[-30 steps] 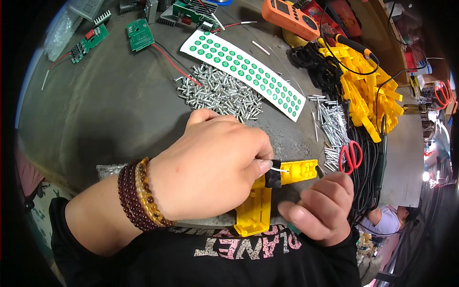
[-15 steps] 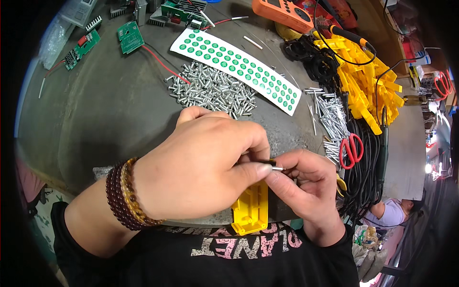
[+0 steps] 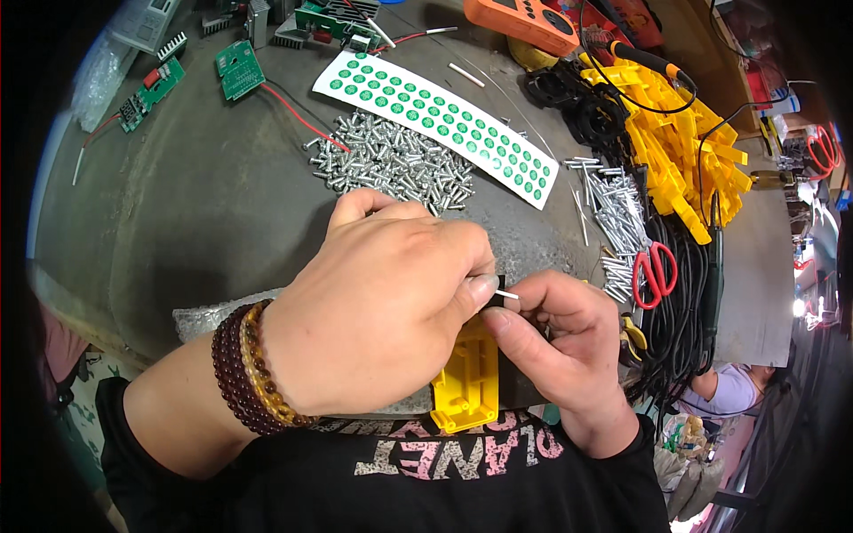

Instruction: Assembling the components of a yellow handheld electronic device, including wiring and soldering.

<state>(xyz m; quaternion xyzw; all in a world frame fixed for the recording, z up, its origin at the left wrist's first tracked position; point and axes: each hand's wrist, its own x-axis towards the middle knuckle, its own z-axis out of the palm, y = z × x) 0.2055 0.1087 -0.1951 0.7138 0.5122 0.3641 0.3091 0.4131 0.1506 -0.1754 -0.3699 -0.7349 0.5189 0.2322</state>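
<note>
My left hand [image 3: 391,275], with two beaded bracelets at the wrist, is closed in a pinch on a thin white tube-like piece [image 3: 507,294]. Its free end points toward my right hand [image 3: 564,342]. The thumb and forefinger of my right hand close around a small black part [image 3: 511,303] by that end; my fingers hide most of it. Below both hands, close to my body, lies a yellow plastic housing half [image 3: 465,391], open side up and partly covered by my left hand.
Beyond my hands lie a pile of screws [image 3: 391,164] and a sheet of green round stickers [image 3: 435,120]. Green circuit boards [image 3: 240,71] sit at the far left. On the right are white tubes [image 3: 613,209], red-handled scissors [image 3: 655,275], yellow plastic parts [image 3: 675,133] and black cables [image 3: 671,329].
Both hands have shifted slightly up and left. The white piece now tilts down to the right, and more of the black part shows between my fingertips.
</note>
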